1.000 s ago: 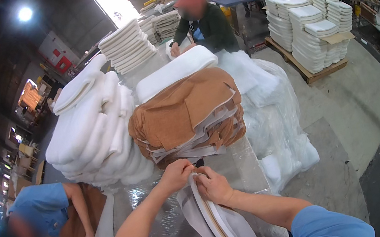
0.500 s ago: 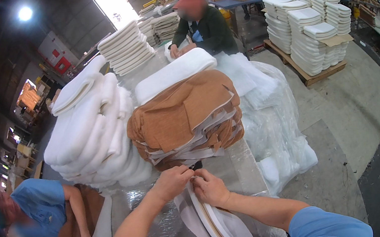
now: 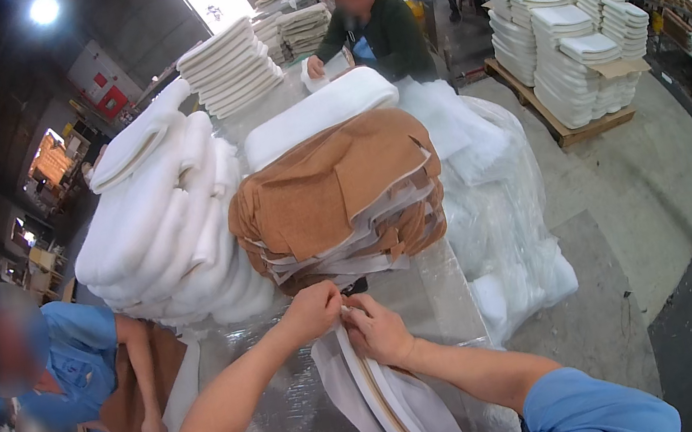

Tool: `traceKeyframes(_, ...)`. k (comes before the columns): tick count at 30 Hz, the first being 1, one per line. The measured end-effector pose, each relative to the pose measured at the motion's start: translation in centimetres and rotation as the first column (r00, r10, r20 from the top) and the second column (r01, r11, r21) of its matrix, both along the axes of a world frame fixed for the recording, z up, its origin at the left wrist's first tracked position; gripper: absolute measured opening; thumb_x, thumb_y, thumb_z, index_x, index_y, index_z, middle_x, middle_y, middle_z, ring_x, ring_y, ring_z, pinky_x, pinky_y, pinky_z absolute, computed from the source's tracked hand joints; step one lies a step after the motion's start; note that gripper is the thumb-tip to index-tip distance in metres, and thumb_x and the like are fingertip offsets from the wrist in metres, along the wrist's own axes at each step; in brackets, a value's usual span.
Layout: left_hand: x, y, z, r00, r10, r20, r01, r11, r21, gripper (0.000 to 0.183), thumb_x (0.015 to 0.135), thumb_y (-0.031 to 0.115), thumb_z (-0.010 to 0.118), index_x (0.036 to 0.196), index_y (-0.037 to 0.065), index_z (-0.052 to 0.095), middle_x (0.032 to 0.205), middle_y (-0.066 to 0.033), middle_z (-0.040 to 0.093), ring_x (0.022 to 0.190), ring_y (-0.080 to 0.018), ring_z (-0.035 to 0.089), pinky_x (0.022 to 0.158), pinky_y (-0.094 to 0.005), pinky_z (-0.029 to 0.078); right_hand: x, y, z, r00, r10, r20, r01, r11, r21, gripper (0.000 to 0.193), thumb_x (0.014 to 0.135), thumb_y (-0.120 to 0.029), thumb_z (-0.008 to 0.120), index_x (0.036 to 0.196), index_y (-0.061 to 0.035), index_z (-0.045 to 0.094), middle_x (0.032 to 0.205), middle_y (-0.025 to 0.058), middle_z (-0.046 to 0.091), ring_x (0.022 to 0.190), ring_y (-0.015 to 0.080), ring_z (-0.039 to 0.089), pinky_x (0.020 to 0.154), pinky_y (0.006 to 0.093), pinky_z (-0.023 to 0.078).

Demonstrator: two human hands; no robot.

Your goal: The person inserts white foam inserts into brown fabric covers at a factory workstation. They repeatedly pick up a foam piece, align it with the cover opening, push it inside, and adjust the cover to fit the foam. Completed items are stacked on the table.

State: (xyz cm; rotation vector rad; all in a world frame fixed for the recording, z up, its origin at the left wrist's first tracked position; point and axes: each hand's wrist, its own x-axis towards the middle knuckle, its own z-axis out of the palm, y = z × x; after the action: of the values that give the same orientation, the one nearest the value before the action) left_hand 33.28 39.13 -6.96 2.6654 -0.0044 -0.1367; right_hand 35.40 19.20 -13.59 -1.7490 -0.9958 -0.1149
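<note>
A long light-grey fabric piece (image 3: 345, 390) with a white band and a brown zipper strip (image 3: 385, 408) runs from the table's near edge up to my hands. At its far end my left hand (image 3: 314, 311) is closed in a pinch. My right hand (image 3: 379, 331) sits just beside it, fingers closed on the same end of the fabric piece. Past my fingertips, a small black object (image 3: 356, 286) shows in part; I cannot make out what it is. Directly beyond lies a stack of folded brown fabric covers (image 3: 324, 197) with grey undersides.
White padded cushions (image 3: 149, 212) are piled at the left, and a white pad (image 3: 320, 115) lies behind the brown stack. Plastic-wrapped white padding (image 3: 499, 199) stands at the right. One co-worker (image 3: 80, 352) is at left, another (image 3: 380, 36) across the table. A pallet (image 3: 565, 129) holds cushion stacks.
My hands have shifted slightly farther away, still pinching the fabric end. The left co-worker's head has risen, and the co-worker across has moved their hands apart. The view has shifted slightly.
</note>
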Motion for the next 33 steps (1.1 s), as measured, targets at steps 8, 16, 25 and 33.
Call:
traceKeyframes(8,-0.1,0.8,0.0,0.963,0.143,-0.227,-0.232,0.87,-0.434,0.016,0.1,0.016,0.067,0.103,0.001,0.069,0.084,-0.0018,0.068,0.078,-0.0116,0.061,0.07,-0.0311,0.051,0.3,-0.1,-0.2,1.0,0.006,-0.004,-0.006,1.0,-0.007,0.028,0.089,-0.01,0.071,0.117,-0.0075,0.068,0.131,0.0164,0.063,0.104,0.0384,0.071,0.082,0.0464,0.061)
traceKeyframes(16,-0.7,1.0,-2.0,0.883,0.272,-0.383,-0.453,0.709,-0.541,0.011,0.104,0.017,0.067,0.104,0.006,0.07,0.09,0.0057,0.064,0.08,-0.0055,0.052,0.071,-0.0256,0.045,0.4,0.2,-0.8,1.0,-0.026,0.009,0.025,0.999,0.04,0.025,0.087,-0.004,0.07,0.112,-0.0086,0.072,0.129,0.0155,0.063,0.105,0.0382,0.069,0.086,0.0453,0.059)
traceKeyframes(25,-4.1,-4.6,-5.0,0.802,0.475,-0.362,-0.413,0.003,-0.911,0.026,0.103,0.009,0.06,0.129,0.01,0.061,0.124,-0.0015,0.065,0.113,-0.0123,0.061,0.1,-0.0294,0.05,1.2,0.3,0.4,0.955,0.056,-0.293,-0.008,0.987,0.163,0.015,0.095,-0.009,0.069,0.109,-0.003,0.071,0.106,0.0172,0.071,0.093,0.0368,0.071,0.084,0.0454,0.058)
traceKeyframes(33,-4.1,-7.1,-7.6,0.788,0.614,-0.049,-0.278,0.283,-0.918,0.035,0.107,0.004,0.057,0.141,0.007,0.055,0.133,-0.0046,0.062,0.121,-0.0114,0.057,0.107,-0.028,0.045,6.4,2.0,4.1,0.945,0.12,-0.304,-0.212,0.933,-0.291,0.029,0.092,-0.031,0.074,0.093,-0.0019,0.069,0.091,0.0209,0.074,0.091,0.0421,0.072,0.08,0.0509,0.055)
